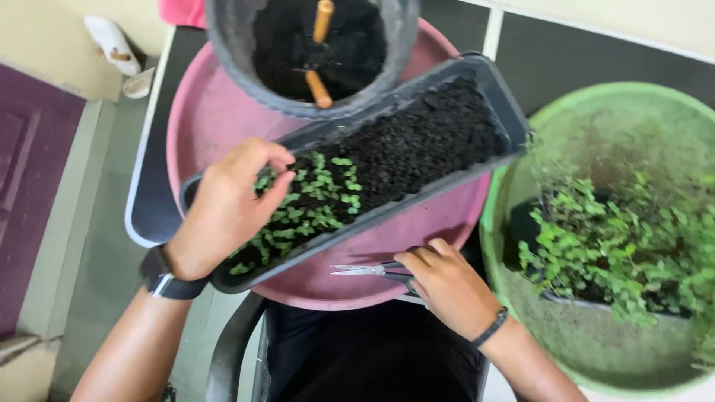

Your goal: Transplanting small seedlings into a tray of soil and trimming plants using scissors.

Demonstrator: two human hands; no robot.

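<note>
A long dark planter tray (pixel 491 89) full of soil lies across a pink tub (pixel 216 112). Small green seedlings (pixel 313 201) grow at its near left end. My left hand (pixel 223 208), with a dark watch at the wrist, rests on that end, its fingers pinched among the seedlings. My right hand (pixel 447 286), a dark band on the wrist, grips the handles of scissors (pixel 372 270) at the pink tub's near rim. The blades point left, apart from the tray.
A grey round pot (pixel 231 37) of dark soil with two orange sticks (pixel 320 52) sits at the back of the pink tub. To the right a green tub (pixel 596 357) holds a leafy plant (pixel 618 238). A dark chair frame (pixel 231 350) is below.
</note>
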